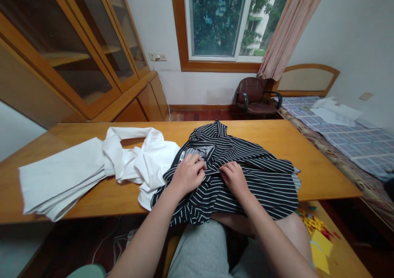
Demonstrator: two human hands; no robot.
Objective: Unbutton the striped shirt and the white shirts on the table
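A black shirt with white stripes (261, 183) lies rumpled on the wooden table in front of me, its lower edge hanging over the front. My left hand (189, 173) rests on it near the opening, fingers curled and closed on the fabric. Just to the right, my right hand (234, 178) pinches a fold of the same shirt. A paler grey striped inner side shows beyond my left fingers. White cloth (154, 155) lies bunched against the shirt's left side. My fingertips are partly hidden in the folds.
Flat layers of folded white cloth (61, 171) extend left on the wooden table (323, 175). A glass-doored cabinet (92, 52) stands at the left. Beyond are a brown armchair (254, 91) and a bed (344, 134). Yellow pieces (320, 245) lie on a lower surface at right.
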